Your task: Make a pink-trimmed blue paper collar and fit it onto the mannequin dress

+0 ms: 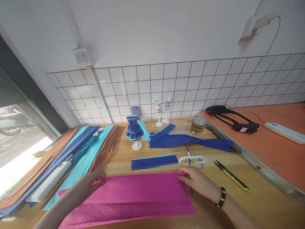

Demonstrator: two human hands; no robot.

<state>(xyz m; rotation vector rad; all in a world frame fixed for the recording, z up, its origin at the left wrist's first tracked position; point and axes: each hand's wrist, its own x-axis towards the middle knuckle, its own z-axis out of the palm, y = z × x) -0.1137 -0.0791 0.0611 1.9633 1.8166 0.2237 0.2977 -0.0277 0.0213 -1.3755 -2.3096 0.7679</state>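
A wide magenta crepe paper sheet [147,194] spans the front of the table, creased along its lower part. My right hand [194,179] pinches its upper right corner between thumb and fingers; a beaded bracelet circles that wrist. At the sheet's upper left edge, my left hand [96,179] closes thumb and fingers on the paper. Just beyond lies a folded dark blue strip [154,162] with a light blue edge. Behind it, a small blue ruffled dress [134,128] hangs on a white stand.
Long paper strips [105,148] and a white power bank [49,181] lie left. Yellow-handled tweezers [231,175], a white ribbon loop [193,159] and blue strips [171,140] lie right and centre. Two miniature mannequins [159,108], a glass jar [198,125] and an orange metal-edged surface [274,149] are beyond.
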